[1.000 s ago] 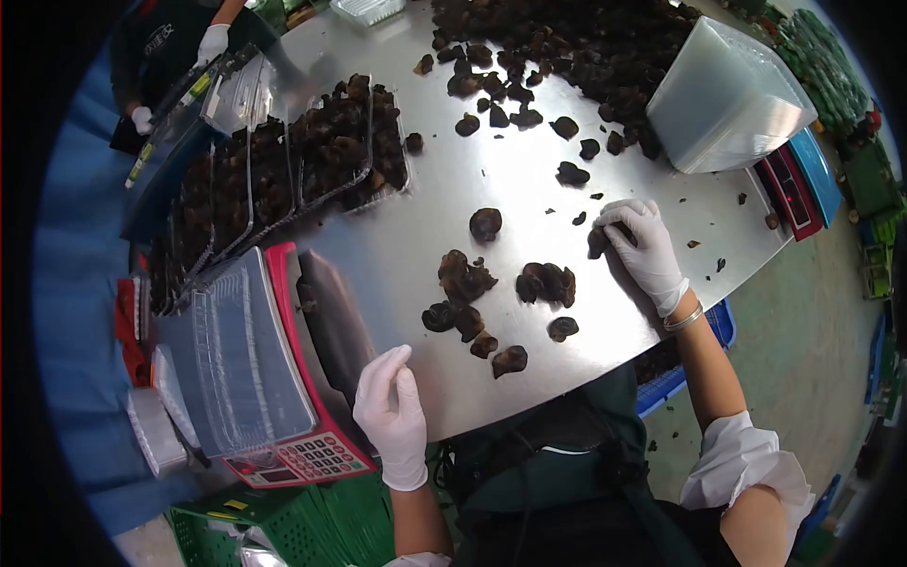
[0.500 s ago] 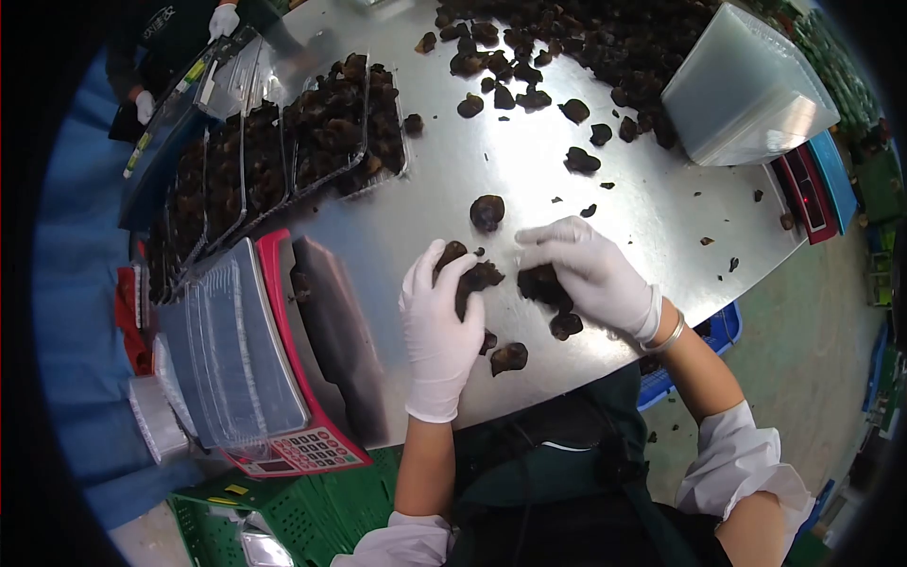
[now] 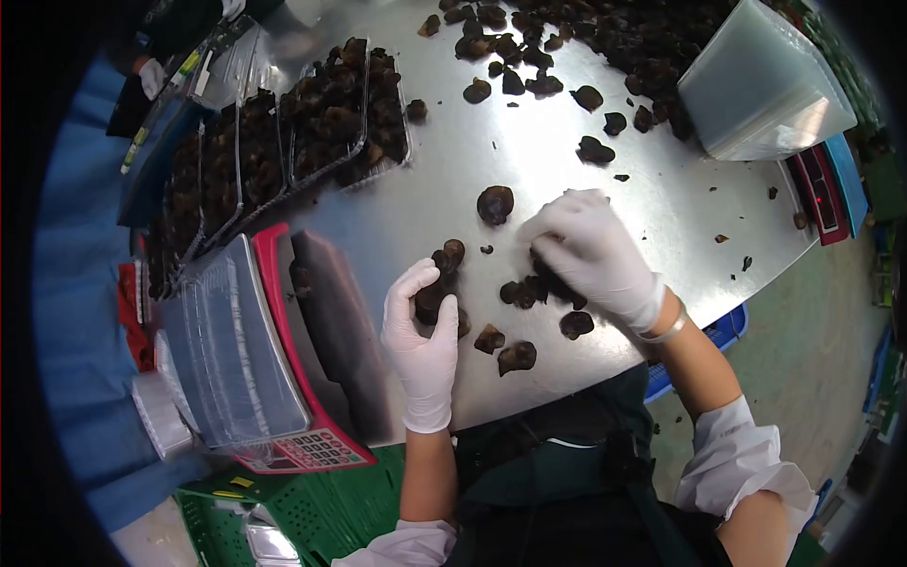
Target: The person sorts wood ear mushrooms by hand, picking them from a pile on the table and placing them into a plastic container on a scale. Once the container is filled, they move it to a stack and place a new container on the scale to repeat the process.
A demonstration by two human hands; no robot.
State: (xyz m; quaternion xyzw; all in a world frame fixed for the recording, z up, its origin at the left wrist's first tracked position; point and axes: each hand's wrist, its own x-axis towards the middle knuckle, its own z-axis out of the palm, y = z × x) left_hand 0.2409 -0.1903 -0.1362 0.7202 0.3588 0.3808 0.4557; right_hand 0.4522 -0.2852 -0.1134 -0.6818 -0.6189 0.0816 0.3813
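My left hand (image 3: 421, 335), in a white glove, rests at the near part of the metal table. Its thumb and fingers are apart and curve beside a small cluster of dark brown wood ear mushrooms (image 3: 437, 295). My right hand (image 3: 597, 257), gloved too, bends over another dark clump (image 3: 564, 284); its fingers are smeared by motion and partly hide the pieces. Between the hands lie some loose mushrooms (image 3: 518, 293). A rounder mushroom (image 3: 495, 205) sits just beyond them, and another (image 3: 517, 357) lies nearer my body.
To the left, clear trays (image 3: 326, 123) hold mushrooms, and lids (image 3: 241, 350) lie on a red scale (image 3: 326, 448). A mushroom heap (image 3: 624, 38) covers the far side. Stacked clear trays (image 3: 765, 85) stand by another scale (image 3: 817, 194). At upper left is another person's gloved hand (image 3: 151, 77).
My left hand has drawn left and slightly toward me, its mushrooms now grouped by the thumb. My right hand stays over its clump, with more loose pieces showing beside it. The view has shifted slightly.
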